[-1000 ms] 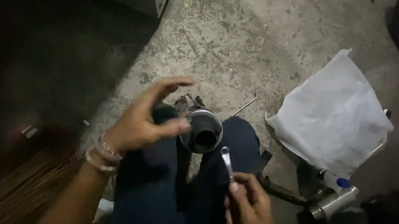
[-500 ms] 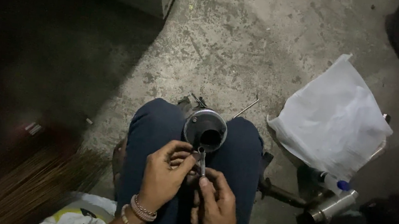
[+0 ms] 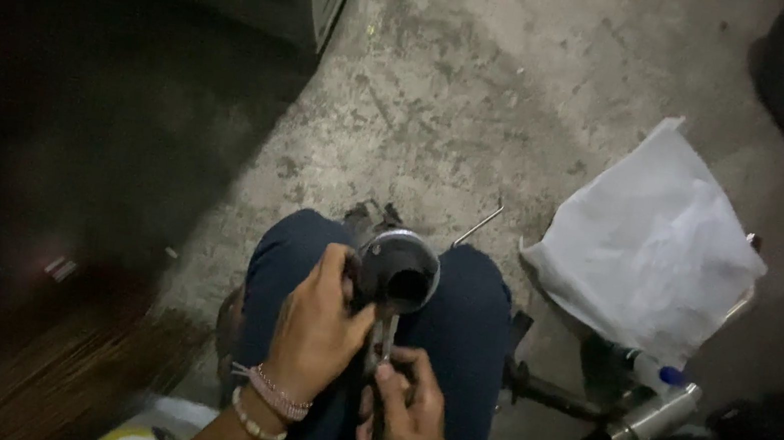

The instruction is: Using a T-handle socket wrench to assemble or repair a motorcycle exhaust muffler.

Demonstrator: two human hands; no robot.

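Head view: a seated person looks down at their own lap, knees in dark trousers, over a concrete floor (image 3: 450,86).
Left hand: left hand (image 3: 315,329) is wrapped round the side of a round metal cup (image 3: 399,273), fingers closed on its body, thumb up by the rim; bracelets at the wrist.
Right hand: right hand (image 3: 410,416) sits lower, fingertips pinched shut on a thin metal tool (image 3: 386,335) that stands up toward the underside of the cup.
Cup: held between the knees, dark mouth facing up toward the camera, pale rim showing.
Change, left: a second ago this hand was spread open in the air to the left of the cup; half a second ago it was down with the right hand below the cup; now it grips the cup itself.
Change, right: a second ago it held the tool off to the right, apart from the cup; now the tool's tip is at the cup's base.
Meaning: I judge the piece is now steadied and the tool brought to it, so work on the cup's lower part looks to be under way.
Contact: whether the tip is inside a fitting or only touching it, I cannot tell.
Around: a white bag (image 3: 651,249) lies to the right; a silver bottle (image 3: 654,418) lies below it; a thin rod (image 3: 478,224) lies on the floor beyond the right knee.
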